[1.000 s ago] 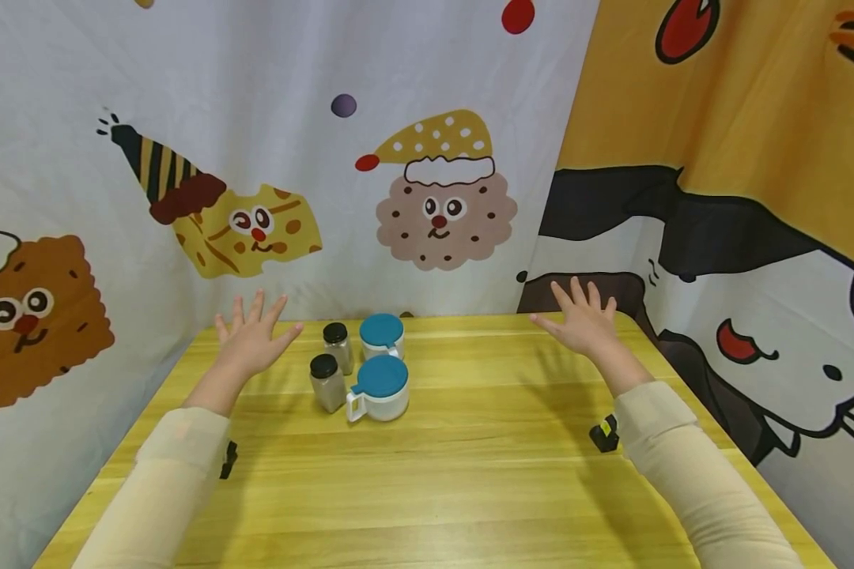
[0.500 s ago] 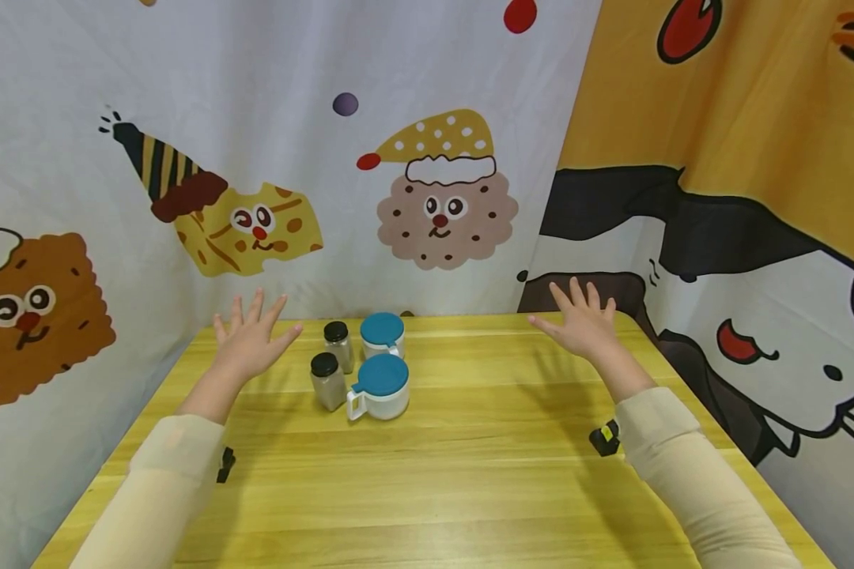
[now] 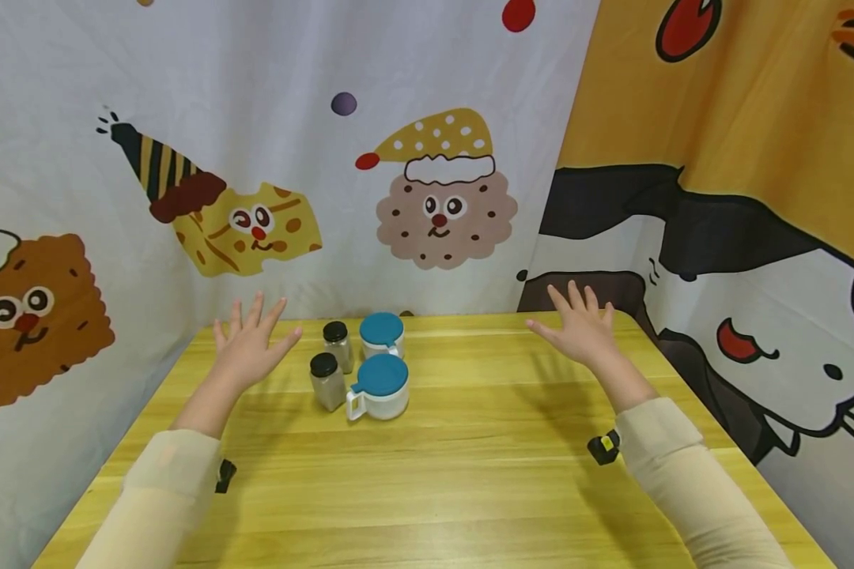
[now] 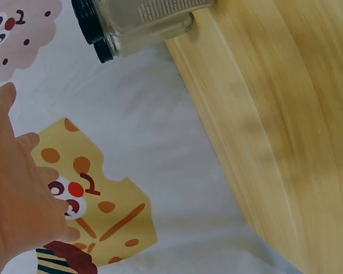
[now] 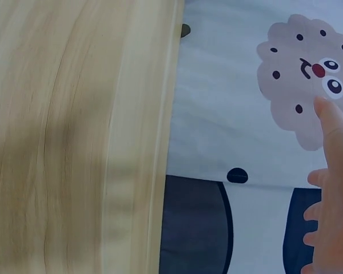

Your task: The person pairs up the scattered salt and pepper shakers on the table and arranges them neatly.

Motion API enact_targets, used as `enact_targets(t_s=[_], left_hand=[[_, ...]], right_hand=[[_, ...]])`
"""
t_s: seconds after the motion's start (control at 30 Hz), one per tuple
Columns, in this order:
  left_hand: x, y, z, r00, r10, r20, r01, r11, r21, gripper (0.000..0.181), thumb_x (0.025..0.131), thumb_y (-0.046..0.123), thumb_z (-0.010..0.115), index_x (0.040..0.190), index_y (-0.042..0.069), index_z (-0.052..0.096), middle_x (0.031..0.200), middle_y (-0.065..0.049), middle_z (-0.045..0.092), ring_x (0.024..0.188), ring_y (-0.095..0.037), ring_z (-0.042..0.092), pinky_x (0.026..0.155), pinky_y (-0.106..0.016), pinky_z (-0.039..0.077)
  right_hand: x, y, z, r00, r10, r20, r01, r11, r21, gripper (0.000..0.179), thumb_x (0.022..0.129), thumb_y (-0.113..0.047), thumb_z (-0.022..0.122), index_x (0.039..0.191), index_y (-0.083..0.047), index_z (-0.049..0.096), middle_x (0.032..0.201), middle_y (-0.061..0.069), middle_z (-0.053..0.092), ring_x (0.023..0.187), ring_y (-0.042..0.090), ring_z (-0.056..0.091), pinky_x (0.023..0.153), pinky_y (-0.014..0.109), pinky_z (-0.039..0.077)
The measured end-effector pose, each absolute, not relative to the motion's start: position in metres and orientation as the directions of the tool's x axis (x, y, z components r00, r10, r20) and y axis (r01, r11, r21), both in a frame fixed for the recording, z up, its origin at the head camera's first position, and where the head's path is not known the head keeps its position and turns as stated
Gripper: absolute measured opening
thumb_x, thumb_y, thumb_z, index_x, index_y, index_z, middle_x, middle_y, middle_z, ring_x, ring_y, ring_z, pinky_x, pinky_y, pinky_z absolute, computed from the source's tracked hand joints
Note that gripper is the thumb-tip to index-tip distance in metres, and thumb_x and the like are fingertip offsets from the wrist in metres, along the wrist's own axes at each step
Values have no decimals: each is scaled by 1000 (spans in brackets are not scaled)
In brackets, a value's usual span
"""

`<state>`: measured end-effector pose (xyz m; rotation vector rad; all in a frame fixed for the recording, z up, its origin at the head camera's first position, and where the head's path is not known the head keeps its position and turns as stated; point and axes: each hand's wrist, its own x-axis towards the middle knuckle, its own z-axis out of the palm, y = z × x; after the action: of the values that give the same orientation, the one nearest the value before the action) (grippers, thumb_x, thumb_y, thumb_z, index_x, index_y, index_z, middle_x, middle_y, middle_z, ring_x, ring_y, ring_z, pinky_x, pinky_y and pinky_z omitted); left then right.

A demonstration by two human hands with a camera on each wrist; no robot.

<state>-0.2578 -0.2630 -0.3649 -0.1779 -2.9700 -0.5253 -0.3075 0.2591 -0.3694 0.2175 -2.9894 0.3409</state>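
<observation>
My left hand (image 3: 247, 353) hovers over the table's left side with its fingers spread, holding nothing. Just right of it stand two clear jars with black lids, a front jar (image 3: 327, 387) and a back jar (image 3: 338, 352). Beside the jars are two white cups with blue lids: a front cup (image 3: 386, 401) whose handle points left, and a back cup (image 3: 380, 332) partly hidden behind it. A jar (image 4: 154, 23) also shows at the top of the left wrist view. Over the right side, my right hand (image 3: 585, 332) is spread too, away from every object.
The wooden table (image 3: 455, 490) meets a printed white curtain (image 3: 441, 71) at the back and a yellow, black and white cartoon curtain (image 3: 776, 118) on the right. Small black wrist devices show beside the left sleeve (image 3: 174, 474) and right sleeve (image 3: 662, 438).
Both forearms have drawn back slightly toward the person, the hands staying spread and nearly in place. The jars and cups have not moved.
</observation>
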Motion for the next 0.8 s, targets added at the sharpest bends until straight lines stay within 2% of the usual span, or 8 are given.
enact_targets(t_s=[0.3,0.8], left_hand=[[-253,-259,-369,-979,104,177,163,920,357,77,96,63,32,155,17,11,157,-17,-11,135,-46,-24,96,-66,-22],[-244,-249,-375,-960,92,262,202,881,429,75,97,57,40,155,17,14,157,-18,-5,138,-46,-17,98,-68,-17]], right_hand=[[-301,251,-371,-972,-145,183,-189,947,-258,95,86,-75,39,155,-16,12,156,24,0,139,48,-6,100,70,-10],[-292,237,-378,-957,-124,262,-207,925,-320,94,86,-73,44,154,-15,18,156,23,8,140,45,2,100,72,-2]])
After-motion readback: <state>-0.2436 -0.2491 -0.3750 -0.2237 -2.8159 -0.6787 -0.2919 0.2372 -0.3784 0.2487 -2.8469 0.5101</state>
